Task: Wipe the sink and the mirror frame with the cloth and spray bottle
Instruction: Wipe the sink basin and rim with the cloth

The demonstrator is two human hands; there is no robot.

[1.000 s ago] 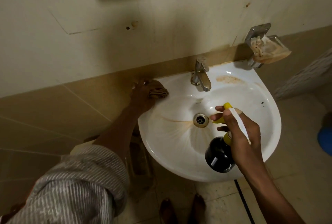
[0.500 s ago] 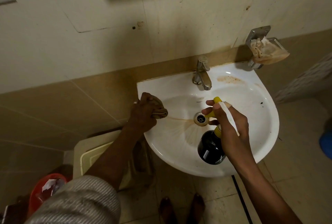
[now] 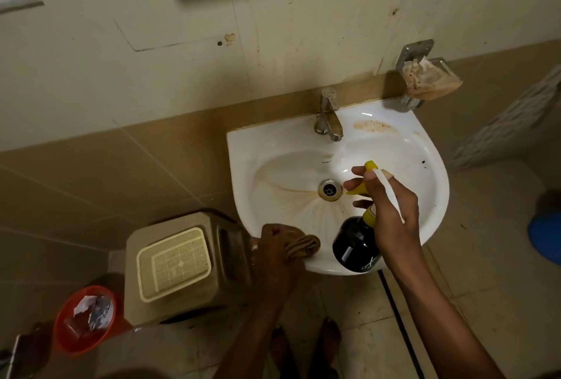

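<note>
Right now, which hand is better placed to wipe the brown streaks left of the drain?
Left. The left hand already presses the cloth on the sink front rim; the right hand holds the spray bottle.

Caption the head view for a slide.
Left hand wipes sink rim with cloth; right hand holds spray bottle.

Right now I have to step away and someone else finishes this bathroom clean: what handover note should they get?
Left hand: closed on the brown cloth, pressed to the near-left rim of the sink.
Right hand: holding the dark spray bottle over the basin, nozzle toward the tap.
Done: the rim wipe is under way.
Left: brown streaks around the drain, a stain right of the tap, dark specks on the right rim. The mirror frame is out of view, so its state is unknown.
</note>
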